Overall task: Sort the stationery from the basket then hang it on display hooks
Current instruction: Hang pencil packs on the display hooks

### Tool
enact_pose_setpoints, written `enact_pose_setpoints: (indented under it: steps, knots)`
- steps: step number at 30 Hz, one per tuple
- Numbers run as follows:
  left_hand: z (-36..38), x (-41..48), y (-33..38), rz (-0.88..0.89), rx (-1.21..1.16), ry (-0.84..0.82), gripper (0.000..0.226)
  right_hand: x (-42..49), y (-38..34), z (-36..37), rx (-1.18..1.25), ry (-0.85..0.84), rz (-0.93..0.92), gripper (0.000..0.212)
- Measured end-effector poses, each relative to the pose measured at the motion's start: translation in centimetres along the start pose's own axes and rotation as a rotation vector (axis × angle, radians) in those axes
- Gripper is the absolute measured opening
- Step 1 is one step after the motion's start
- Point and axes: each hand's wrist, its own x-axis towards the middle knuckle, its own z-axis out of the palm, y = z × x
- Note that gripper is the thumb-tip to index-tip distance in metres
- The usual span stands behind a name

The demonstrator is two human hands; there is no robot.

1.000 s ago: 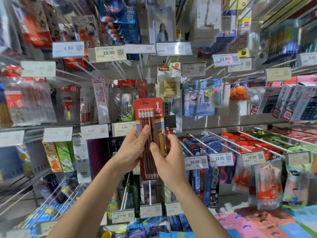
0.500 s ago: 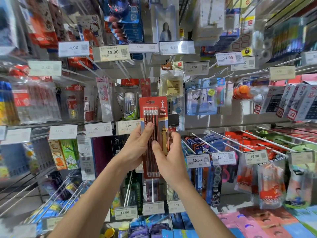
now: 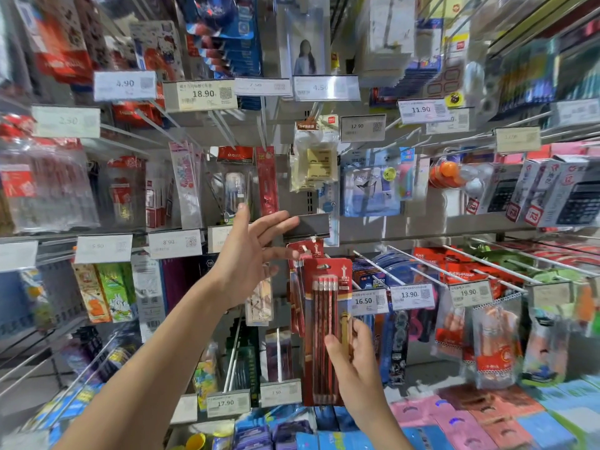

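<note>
The pencil pack (image 3: 326, 323) looks light and stiff, best held low, where the right hand (image 3: 357, 362) pinches it. The left hand (image 3: 250, 254) spreads empty.

Btm-right part of the pencil pack (image 3: 324, 319) is covered by the right hand (image 3: 357, 362), whose fingers behind the card are mostly out of sight. Can't tell whether the pack's top hole sits on a hook. Behind it a second red pack (image 3: 300, 254) is mostly hidden, contents unclear. Fingertips of the left hand (image 3: 250, 254) are smeared, and the hand blocks most of a price tag (image 3: 216, 238) near frame centre. Both forearms are cut off by the btm edge. Upper right, pale tag (image 3: 517, 139): print unreadable. Goods in the upper-right corner are streaks only. At far right, calculator boxes (image 3: 574, 196) run off the edge. Small print on tags is too tiny to read.
</note>
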Motion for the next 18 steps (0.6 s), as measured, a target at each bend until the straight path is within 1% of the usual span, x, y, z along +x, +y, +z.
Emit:
enact_pose_setpoints:
  steps: [1, 4, 8, 12, 16, 18]
  knots:
    - [-0.1, 0.1, -0.1, 0.003, 0.008, -0.002, 0.076, 0.1, -0.1, 0.1, -0.003, -0.009, 0.006, 0.025]
    - [-0.2, 0.2, -0.2, 0.004, 0.044, 0.002, 0.075, 0.8, -0.5, 0.4, -0.01, -0.022, -0.012, 0.045]
    - [-0.4, 0.3, -0.3, 0.003, 0.086, 0.001, 0.073, 1.6, -1.2, 0.9, -0.056, -0.014, -0.04, 0.059]
    - [-0.4, 0.3, -0.6, 0.008, 0.1, -0.009, 0.071, 2.2, -1.2, 1.2, -0.071, -0.029, -0.023, 0.054]
    - [-0.4, 0.3, -0.9, 0.021, 0.119, -0.019, 0.069, 2.3, -1.5, 1.5, -0.07, -0.005, 0.003, 0.032]
    - [-0.4, 0.3, -1.0, 0.029, 0.119, -0.019, 0.068, 2.3, -1.9, 1.7, -0.064, 0.003, 0.028, 0.031]
